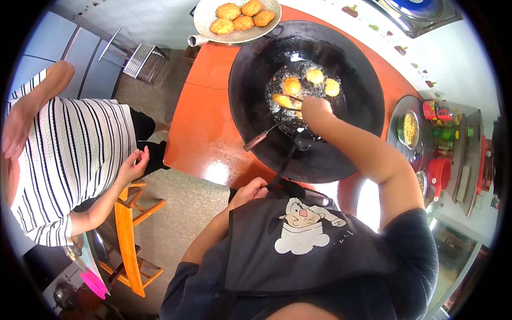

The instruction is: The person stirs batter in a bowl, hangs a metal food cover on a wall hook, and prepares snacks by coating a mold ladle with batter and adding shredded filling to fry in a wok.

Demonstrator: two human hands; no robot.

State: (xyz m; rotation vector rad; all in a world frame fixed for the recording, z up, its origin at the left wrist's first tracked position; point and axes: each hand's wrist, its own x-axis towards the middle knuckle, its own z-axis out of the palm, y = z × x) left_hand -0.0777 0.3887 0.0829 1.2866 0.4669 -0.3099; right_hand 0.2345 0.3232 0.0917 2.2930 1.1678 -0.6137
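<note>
Several golden cakes (314,76) fry in bubbling oil inside a large black wok (248,80). My right hand (316,111) reaches over the wok, its fingers closed on dark chopsticks (294,98), whose tips are at an elongated golden piece (281,100) in the oil. At the wok's near edge my left hand (249,192) is closed around the end of a long black handle (282,169), which leads to a dark ladle (303,140) in the wok. A wooden-handled tool (256,141) leans over the wok's left rim.
A colander (201,16) with several fried cakes stands at the back left of the orange counter (197,112). A person in a striped top (80,154) is at left, near a wooden chair (127,240). Right are a food bowl (409,129) and a red container (439,173).
</note>
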